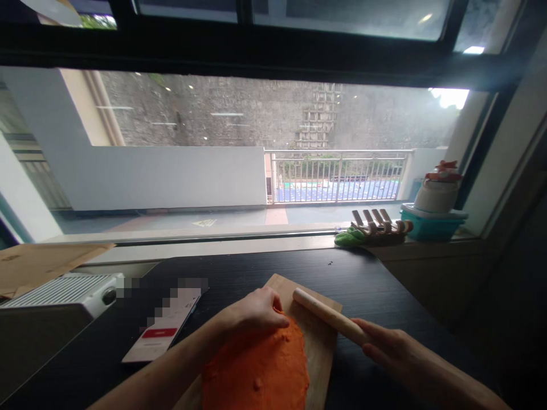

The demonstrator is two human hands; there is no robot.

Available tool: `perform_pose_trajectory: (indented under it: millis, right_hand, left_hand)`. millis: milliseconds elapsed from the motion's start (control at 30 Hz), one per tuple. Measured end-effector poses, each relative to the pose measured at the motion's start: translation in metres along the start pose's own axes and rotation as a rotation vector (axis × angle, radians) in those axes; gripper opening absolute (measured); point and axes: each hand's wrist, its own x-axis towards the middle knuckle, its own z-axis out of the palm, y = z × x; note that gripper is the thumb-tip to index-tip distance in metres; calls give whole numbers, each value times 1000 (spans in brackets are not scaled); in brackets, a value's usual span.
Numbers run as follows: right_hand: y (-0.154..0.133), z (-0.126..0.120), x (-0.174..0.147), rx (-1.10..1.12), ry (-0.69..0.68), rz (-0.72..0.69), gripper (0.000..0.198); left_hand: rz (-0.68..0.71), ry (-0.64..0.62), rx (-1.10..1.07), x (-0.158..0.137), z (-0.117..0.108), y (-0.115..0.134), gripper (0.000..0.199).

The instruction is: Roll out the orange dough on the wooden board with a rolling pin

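A flat orange sheet of dough (260, 370) lies over a wooden board (318, 364) at the bottom middle. My left hand (258, 307) pinches the far edge of this sheet between thumb and fingers. To the right, my right hand (387, 344) is closed around the near end of a wooden rolling pin (325, 313). The pin slants across the board's right side, its far end over the bare wood and apart from the orange sheet. Small bumps show on the sheet's surface, and its near part runs out of view.
A phone (164, 330) lies left on the black table (239, 267). Left of the table stands a white heater (64, 299) with cardboard (47, 262) on it. The sill holds a green cloth (349, 237), a brown rack (380, 223) and a teal box (431, 223) with a jar (436, 196).
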Motion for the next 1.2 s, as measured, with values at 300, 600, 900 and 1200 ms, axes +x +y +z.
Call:
perform_pose_trajectory:
  millis: [300, 600, 900, 1200]
  right_hand:
    - [9, 8, -2, -22, -21, 10, 47]
    - [11, 8, -6, -7, 2, 18, 48]
    - [13, 9, -6, 29, 8, -7, 48]
    - [-3, 6, -7, -66, -19, 0, 48]
  left_hand:
    - [75, 3, -4, 4, 4, 0, 33]
    - [218, 88, 133, -2, 13, 5, 26]
    - [235, 15, 244, 1, 10, 8, 15]
    - [175, -33, -15, -2, 5, 1, 38]
